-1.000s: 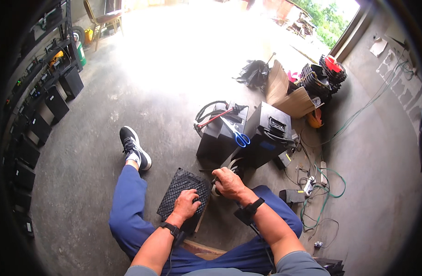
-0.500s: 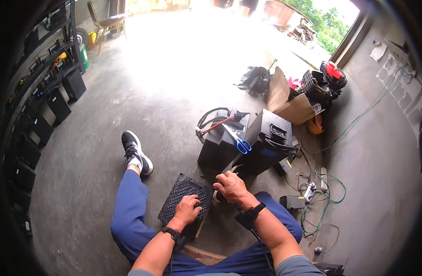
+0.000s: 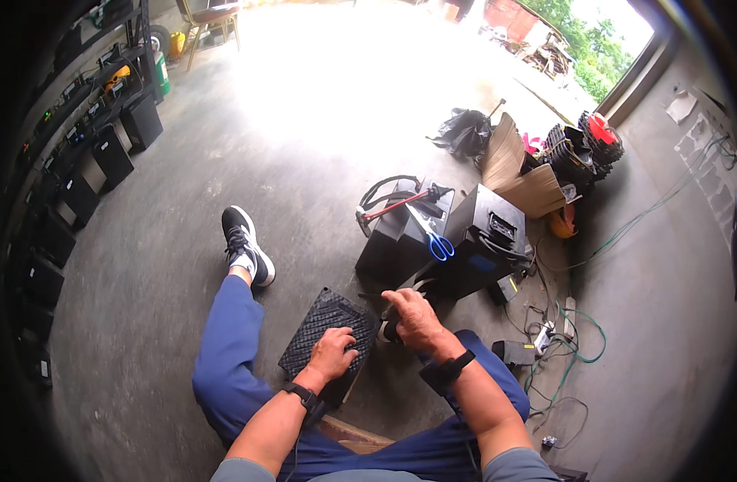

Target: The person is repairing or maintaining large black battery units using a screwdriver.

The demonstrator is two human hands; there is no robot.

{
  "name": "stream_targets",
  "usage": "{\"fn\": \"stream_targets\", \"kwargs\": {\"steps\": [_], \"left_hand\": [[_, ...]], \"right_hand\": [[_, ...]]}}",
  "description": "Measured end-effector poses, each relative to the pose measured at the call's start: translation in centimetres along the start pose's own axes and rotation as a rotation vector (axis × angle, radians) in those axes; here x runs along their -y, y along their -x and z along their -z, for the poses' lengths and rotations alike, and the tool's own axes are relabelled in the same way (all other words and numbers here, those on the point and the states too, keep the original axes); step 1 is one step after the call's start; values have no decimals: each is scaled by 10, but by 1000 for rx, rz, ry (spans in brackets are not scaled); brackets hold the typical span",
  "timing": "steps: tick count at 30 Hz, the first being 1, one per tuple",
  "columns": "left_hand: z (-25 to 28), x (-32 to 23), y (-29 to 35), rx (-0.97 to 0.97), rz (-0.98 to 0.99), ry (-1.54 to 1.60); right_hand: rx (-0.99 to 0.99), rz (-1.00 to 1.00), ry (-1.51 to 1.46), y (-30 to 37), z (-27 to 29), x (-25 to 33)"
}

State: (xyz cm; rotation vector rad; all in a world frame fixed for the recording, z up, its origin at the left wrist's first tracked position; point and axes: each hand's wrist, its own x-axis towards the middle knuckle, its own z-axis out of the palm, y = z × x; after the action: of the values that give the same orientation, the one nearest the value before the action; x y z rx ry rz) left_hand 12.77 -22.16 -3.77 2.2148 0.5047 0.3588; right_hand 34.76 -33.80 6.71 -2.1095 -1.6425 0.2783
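My left hand point(image 3: 333, 355) rests on a black block with a cross-ribbed top point(image 3: 314, 331), its fingers spread over the ribs. The block stands tilted between my legs. To its right, my right hand point(image 3: 419, 324) is closed, with a thin dark rod point(image 3: 370, 295) sticking out to the left past the fingertips; its kind does not show. Just beyond that hand stand two black box-shaped cases. The left case point(image 3: 384, 251) carries blue-handled scissors point(image 3: 439, 244) and black and red cables point(image 3: 394, 206). A socket and a cable bundle show on the right case point(image 3: 477, 229).
A power strip point(image 3: 569, 315) and tangled green cable point(image 3: 591, 329) lie on the floor at right. Cardboard point(image 3: 523, 181), a black bag point(image 3: 465, 132) and stacked black coils point(image 3: 573, 153) stand farther back. Black boxes point(image 3: 111, 157) line the left shelving.
The view has shifted slightly, so the scene sits farther right. My left fingers look more spread on the block. My right hand stays near the same spot beside the cases.
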Motion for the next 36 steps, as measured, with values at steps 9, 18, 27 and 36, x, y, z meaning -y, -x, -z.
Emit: {"fn": "stream_targets", "kwargs": {"steps": [9,18,27,36], "left_hand": [[-9,13,-5,-51,-64,19],[1,-1,-10,-32,10,4],[0,3,-2,-6,5,-21],[3,-1,-8,1,24,18]], "right_hand": [[-102,-64,-72,-5,6,-3],[-58,-73,-26,4,42,-1],[-49,-86,48,-7,6,1],[-54,-196,50,22,49,-29]]}}
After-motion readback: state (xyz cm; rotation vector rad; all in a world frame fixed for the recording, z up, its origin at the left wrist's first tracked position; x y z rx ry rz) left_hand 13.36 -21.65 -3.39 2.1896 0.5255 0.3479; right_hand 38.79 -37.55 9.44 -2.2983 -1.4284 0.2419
